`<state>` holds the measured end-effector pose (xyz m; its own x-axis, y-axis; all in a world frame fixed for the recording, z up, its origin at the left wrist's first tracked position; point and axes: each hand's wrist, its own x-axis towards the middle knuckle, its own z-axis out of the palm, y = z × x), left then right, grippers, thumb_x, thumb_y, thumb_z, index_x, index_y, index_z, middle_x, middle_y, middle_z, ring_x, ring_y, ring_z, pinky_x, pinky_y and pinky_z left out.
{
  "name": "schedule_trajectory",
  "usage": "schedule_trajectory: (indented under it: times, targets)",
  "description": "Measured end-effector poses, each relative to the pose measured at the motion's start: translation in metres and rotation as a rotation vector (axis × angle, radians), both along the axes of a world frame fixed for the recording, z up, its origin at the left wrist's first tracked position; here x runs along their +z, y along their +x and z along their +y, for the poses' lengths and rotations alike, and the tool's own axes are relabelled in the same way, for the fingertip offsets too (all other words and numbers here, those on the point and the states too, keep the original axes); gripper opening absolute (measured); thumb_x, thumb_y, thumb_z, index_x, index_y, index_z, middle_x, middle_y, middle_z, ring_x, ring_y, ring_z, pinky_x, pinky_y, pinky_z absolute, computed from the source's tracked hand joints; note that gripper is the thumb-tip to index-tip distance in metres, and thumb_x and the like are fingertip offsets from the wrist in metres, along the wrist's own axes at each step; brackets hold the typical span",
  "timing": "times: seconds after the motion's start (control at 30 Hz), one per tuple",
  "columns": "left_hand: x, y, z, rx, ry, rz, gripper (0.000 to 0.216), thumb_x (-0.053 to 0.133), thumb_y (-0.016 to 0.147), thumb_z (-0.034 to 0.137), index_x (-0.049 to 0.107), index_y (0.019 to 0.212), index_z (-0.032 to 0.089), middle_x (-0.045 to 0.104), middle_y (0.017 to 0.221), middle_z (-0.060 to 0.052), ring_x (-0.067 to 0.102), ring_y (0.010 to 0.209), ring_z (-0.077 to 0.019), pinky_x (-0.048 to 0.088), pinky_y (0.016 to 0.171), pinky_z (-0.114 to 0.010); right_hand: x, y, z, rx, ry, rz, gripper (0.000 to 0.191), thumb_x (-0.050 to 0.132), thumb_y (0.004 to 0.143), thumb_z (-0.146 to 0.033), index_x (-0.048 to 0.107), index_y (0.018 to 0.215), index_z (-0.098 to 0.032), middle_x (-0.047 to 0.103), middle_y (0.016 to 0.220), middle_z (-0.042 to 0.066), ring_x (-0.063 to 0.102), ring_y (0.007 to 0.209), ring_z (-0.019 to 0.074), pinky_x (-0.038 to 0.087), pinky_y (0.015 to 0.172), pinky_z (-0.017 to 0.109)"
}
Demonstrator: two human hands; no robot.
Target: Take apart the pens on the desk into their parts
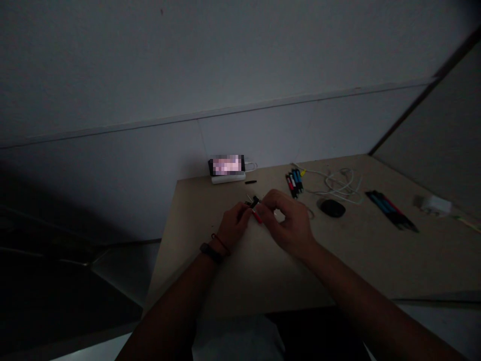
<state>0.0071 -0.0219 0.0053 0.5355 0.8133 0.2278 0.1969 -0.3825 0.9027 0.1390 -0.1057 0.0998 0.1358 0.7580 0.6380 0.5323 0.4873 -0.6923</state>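
Observation:
Over the middle of the desk, my left hand (236, 220) and my right hand (287, 218) meet with fingers pinched. Between them is a short red and black pen part (257, 214); its red length shows below and a black end above. My fingers cover much of it. A thin pale stick-like piece juts up beside the black end, too small to make out clearly. Beyond my hands lies a small dark thin piece (251, 182). To the right of it, several pens (294, 182) with red, white and blue barrels lie side by side.
A lit phone (227, 165) leans on a white stand (228, 178) by the wall. Right of my hands are a black mouse (332, 207), a coiled white cable (340, 184), a row of dark pen-like pieces (392, 209) and a white plug adapter (436, 205).

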Motion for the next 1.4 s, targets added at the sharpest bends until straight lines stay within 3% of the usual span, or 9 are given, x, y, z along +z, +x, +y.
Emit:
schedule_trajectory:
  times: [0.1,0.17,0.27,0.57,0.8,1.03,1.4]
  targets:
    - [-0.001,-0.001,-0.001,0.019,0.003,-0.034,0.031,0.045,0.099,0.043,0.06,0.089,0.017,0.054,0.065,0.003,0.048,0.06,-0.0113,0.038,0.06,-0.024,-0.044,0.022,0.035,-0.128,-0.14,0.169,0.047,0.053,0.092,-0.057,0.044,0.06,-0.023,0.042,0.055,-0.003,0.04,0.052,0.0127,0.033,0.051,0.027]
    - [-0.003,0.0,-0.001,0.038,-0.015,-0.036,0.032,0.045,0.099,0.044,0.059,0.09,0.017,0.054,0.065,0.003,0.048,0.058,-0.0111,0.038,0.059,-0.024,-0.068,0.032,0.046,-0.099,-0.223,0.19,0.053,0.055,0.087,-0.066,0.042,0.057,-0.023,0.039,0.052,-0.004,0.039,0.051,0.0128,0.032,0.05,0.027]
    - [-0.004,0.001,-0.001,0.078,-0.024,-0.023,0.03,0.05,0.096,0.045,0.06,0.091,0.017,0.056,0.069,0.001,0.049,0.061,-0.0116,0.038,0.058,-0.024,-0.086,0.038,0.052,-0.005,-0.309,0.176,0.057,0.055,0.083,-0.071,0.043,0.055,-0.023,0.038,0.051,-0.004,0.037,0.05,0.0122,0.03,0.049,0.027]
    - [-0.003,0.002,-0.002,0.099,0.018,0.02,0.022,0.062,0.089,0.04,0.063,0.09,0.018,0.06,0.071,0.001,0.05,0.064,-0.0124,0.039,0.06,-0.024,-0.096,0.036,0.055,0.036,-0.392,0.206,0.056,0.054,0.086,-0.067,0.043,0.054,-0.022,0.039,0.048,-0.004,0.039,0.048,0.0125,0.03,0.047,0.027]
    - [-0.001,0.001,-0.003,0.035,-0.01,0.018,0.024,0.056,0.094,0.039,0.065,0.092,0.017,0.059,0.069,0.001,0.052,0.062,-0.0125,0.038,0.059,-0.024,-0.097,0.036,0.056,0.121,-0.421,0.294,0.051,0.052,0.085,-0.068,0.045,0.061,-0.024,0.041,0.051,-0.004,0.037,0.047,0.0128,0.03,0.046,0.026]
    - [-0.006,0.002,-0.002,0.057,0.03,0.045,0.022,0.06,0.09,0.038,0.067,0.092,0.017,0.061,0.07,0.001,0.05,0.062,-0.0124,0.037,0.059,-0.025,-0.097,0.037,0.057,0.034,-0.429,0.238,0.056,0.057,0.083,-0.07,0.044,0.055,-0.022,0.039,0.05,-0.004,0.038,0.049,0.0122,0.029,0.049,0.027]
    - [-0.005,0.002,-0.001,-0.017,-0.047,-0.023,0.025,0.054,0.094,0.04,0.064,0.09,0.017,0.058,0.066,0.003,0.051,0.061,-0.0122,0.038,0.061,-0.024,-0.098,0.037,0.054,0.117,-0.433,0.336,0.051,0.057,0.085,-0.068,0.047,0.063,-0.023,0.041,0.052,-0.005,0.036,0.048,0.0116,0.029,0.046,0.025]
